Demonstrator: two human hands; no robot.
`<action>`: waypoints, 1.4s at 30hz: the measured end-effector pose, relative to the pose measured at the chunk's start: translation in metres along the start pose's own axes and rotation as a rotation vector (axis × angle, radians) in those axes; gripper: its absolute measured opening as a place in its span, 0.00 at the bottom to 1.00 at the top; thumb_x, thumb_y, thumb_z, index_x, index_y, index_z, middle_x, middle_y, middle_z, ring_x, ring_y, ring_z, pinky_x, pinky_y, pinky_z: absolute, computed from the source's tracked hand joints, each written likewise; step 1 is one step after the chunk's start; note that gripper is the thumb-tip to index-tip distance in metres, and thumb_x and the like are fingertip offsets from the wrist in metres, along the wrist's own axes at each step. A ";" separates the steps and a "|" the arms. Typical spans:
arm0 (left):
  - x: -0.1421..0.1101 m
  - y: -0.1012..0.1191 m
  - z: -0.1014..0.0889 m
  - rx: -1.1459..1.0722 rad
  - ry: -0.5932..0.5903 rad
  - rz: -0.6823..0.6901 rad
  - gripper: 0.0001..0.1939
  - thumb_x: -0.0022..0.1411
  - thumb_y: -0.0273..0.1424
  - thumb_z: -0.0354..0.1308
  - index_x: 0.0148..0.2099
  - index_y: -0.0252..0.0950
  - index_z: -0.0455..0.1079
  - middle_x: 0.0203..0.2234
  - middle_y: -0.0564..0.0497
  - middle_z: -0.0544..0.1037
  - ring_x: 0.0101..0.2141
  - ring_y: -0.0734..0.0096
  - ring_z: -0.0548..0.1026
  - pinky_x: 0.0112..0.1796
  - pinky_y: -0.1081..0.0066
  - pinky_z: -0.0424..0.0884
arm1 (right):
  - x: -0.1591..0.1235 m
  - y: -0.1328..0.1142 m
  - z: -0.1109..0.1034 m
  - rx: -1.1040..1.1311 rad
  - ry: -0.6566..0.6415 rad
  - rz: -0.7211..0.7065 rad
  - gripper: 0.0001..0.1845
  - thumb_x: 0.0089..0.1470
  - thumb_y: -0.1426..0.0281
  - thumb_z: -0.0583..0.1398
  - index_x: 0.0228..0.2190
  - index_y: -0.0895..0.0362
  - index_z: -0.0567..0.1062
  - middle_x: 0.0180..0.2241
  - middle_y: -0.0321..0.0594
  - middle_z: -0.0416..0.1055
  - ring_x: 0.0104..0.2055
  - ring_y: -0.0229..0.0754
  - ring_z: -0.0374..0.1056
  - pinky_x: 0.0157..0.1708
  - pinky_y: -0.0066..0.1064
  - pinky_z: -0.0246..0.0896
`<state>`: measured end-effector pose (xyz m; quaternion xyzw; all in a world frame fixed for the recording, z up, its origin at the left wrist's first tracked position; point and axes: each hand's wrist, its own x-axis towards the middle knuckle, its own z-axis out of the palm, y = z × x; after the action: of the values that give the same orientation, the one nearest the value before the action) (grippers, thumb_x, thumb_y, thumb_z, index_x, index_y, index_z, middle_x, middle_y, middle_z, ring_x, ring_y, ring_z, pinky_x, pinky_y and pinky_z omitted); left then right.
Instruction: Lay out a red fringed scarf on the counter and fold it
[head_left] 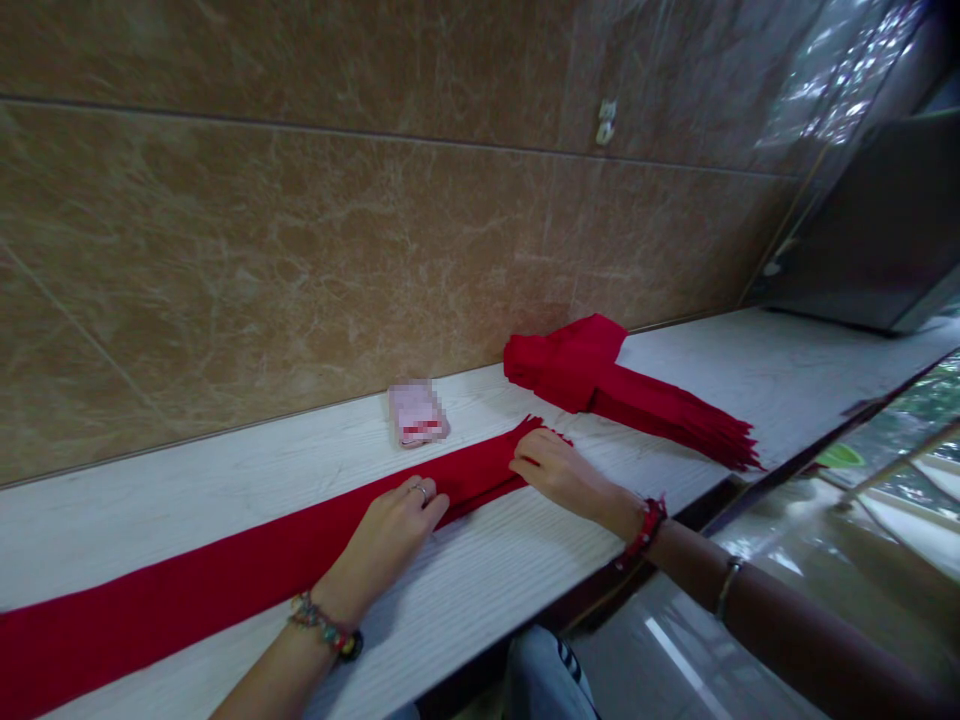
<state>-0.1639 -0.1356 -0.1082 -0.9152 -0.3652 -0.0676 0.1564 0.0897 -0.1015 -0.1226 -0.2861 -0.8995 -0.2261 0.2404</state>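
A long red cloth strip (225, 565) lies along the white counter, running from the lower left to a frayed, jagged end near the middle. My left hand (394, 530), with a ring and a beaded bracelet, is closed on the strip's near edge, its fingers curled down onto the fabric. At the frayed end, my right hand (559, 470) pinches the cloth between thumb and fingers, which partly cover that end. Beyond it, against the wall, sits a folded pile of red cloth (562, 365) with jagged ends pointing right.
A small blurred pinkish item (418, 412) lies on the white counter (705, 370) by the marbled tile wall (300, 260). A dark grey box-like object (870, 220) stands at the far right end. The counter's front edge drops to a shiny floor, with my knee (547, 675) below.
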 end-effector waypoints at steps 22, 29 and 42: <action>0.002 -0.006 -0.003 -0.256 -0.099 -0.016 0.15 0.58 0.20 0.45 0.43 0.36 0.68 0.34 0.49 0.69 0.32 0.73 0.68 0.33 0.75 0.66 | -0.018 0.005 -0.004 0.031 -0.154 -0.141 0.14 0.58 0.76 0.47 0.31 0.60 0.72 0.31 0.43 0.68 0.35 0.40 0.61 0.35 0.32 0.57; -0.001 -0.007 -0.012 -0.385 -0.054 0.019 0.16 0.56 0.20 0.47 0.44 0.39 0.69 0.35 0.50 0.69 0.37 0.72 0.67 0.40 0.72 0.65 | -0.020 0.008 -0.004 0.128 -0.172 -0.083 0.12 0.57 0.76 0.49 0.32 0.60 0.72 0.32 0.44 0.69 0.36 0.40 0.63 0.37 0.33 0.59; -0.004 0.001 0.027 -0.216 0.023 -0.254 0.21 0.62 0.29 0.40 0.56 0.30 0.56 0.54 0.38 0.61 0.54 0.60 0.59 0.51 0.54 0.57 | 0.044 -0.036 0.024 0.215 -0.295 0.261 0.30 0.57 0.58 0.47 0.53 0.67 0.59 0.55 0.55 0.56 0.58 0.50 0.48 0.54 0.48 0.46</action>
<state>-0.1663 -0.1300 -0.1349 -0.8724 -0.4667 -0.1359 0.0514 0.0282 -0.0973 -0.1263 -0.4030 -0.8992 -0.0518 0.1626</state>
